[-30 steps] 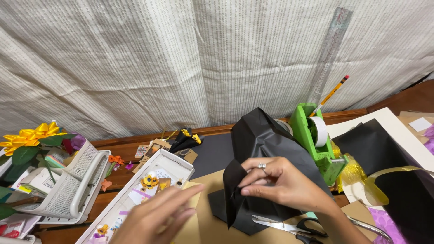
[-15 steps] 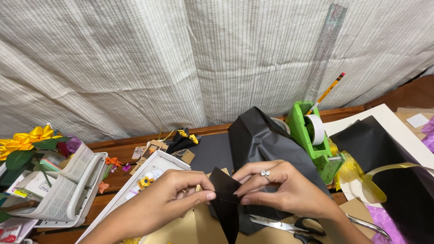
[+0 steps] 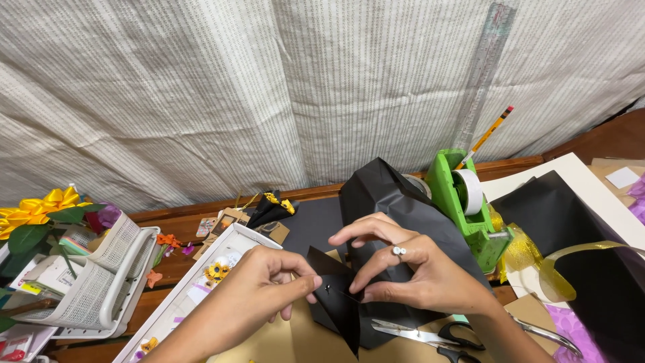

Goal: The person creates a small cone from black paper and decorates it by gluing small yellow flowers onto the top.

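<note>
Since a moment ago, the left hand (image 3: 265, 289) has closed its pinching grip on the black paper piece (image 3: 339, 306), opposite the right hand (image 3: 410, 269). Its long axis runs upright, point downward, above scissors (image 3: 430, 333) on the tabletop (image 3: 181, 225).

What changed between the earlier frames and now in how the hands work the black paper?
The left hand came up from the low foreground and pinched the left edge of the small black paper piece. The right hand, earlier lying flat over it, now arches with fingertips on the paper. The scissors, green tape dispenser, ruler and white basket stayed put.
</note>
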